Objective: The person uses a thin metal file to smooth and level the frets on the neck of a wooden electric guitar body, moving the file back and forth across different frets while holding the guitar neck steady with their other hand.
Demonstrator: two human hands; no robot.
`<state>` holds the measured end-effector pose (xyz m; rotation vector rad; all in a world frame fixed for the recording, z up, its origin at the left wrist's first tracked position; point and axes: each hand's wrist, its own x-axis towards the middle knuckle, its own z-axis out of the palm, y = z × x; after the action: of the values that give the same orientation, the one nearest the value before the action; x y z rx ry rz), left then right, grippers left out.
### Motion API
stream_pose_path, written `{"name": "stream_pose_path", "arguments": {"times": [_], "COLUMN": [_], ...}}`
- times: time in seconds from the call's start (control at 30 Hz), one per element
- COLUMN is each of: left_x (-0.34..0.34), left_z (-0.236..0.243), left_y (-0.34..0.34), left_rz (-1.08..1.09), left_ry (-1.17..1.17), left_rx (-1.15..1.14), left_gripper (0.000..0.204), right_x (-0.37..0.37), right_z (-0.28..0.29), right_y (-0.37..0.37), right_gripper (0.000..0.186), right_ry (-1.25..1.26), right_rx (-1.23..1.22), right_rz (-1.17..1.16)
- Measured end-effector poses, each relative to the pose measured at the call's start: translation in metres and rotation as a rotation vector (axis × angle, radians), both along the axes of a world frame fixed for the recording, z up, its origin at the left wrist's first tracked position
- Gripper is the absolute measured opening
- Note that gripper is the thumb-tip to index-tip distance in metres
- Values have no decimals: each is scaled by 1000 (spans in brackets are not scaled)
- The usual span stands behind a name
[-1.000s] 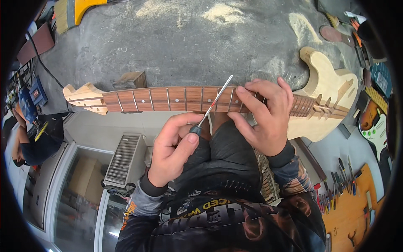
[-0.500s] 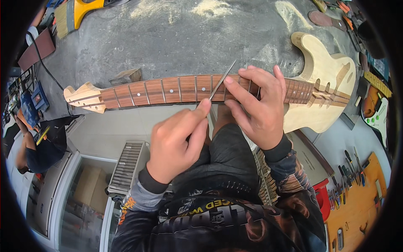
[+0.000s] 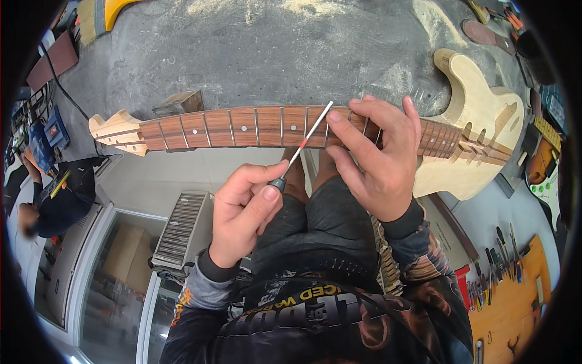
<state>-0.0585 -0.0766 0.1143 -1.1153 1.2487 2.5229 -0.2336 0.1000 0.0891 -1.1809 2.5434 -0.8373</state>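
An unfinished guitar lies along the bench's near edge, with a pale headstock [image 3: 118, 130], a rosewood fretboard [image 3: 248, 127] with metal frets and a pale wooden body [image 3: 461, 176]. My left hand [image 3: 239, 212] is closed on the dark handle of a thin metal tool [image 3: 294, 155], whose shaft, marked red midway, slants up across the fretboard. My right hand [image 3: 382, 164] is open, fingers spread and resting on the fretboard just right of the shaft, thumb at the near edge. Its index fingertip is beside the shaft.
A wooden block [image 3: 182, 100] sits behind the neck. A brush [image 3: 91, 21], cord, blue power tool [image 3: 42, 148] and assorted tools line the bench [image 3: 260, 54]. Another person [image 3: 60, 206] is at left. A sunburst guitar [image 3: 539, 167] and tool board [image 3: 497, 327] are at right.
My left hand turned over with the tool half a second ago and has since turned back, thumb on top. Both hands sit slightly higher in the view than a second ago, as does the neck.
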Motion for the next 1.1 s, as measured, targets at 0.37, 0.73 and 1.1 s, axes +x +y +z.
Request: {"name": "stream_pose_path", "arguments": {"times": [0.37, 0.73, 1.1], "left_x": [-31, -22, -11], "left_z": [5, 0, 2], "left_y": [-8, 0, -4], "left_rz": [-224, -251, -231], "left_ry": [178, 75, 77], "left_rx": [-638, -658, -651], "left_gripper": [29, 30, 35], "right_x": [-1, -2, 0], "right_z": [-1, 0, -1], "right_y": [3, 3, 1], "right_gripper": [57, 64, 60], "right_ry": [-32, -26, -12], "right_rx": [-20, 17, 14], "right_rz": [2, 36, 11]}}
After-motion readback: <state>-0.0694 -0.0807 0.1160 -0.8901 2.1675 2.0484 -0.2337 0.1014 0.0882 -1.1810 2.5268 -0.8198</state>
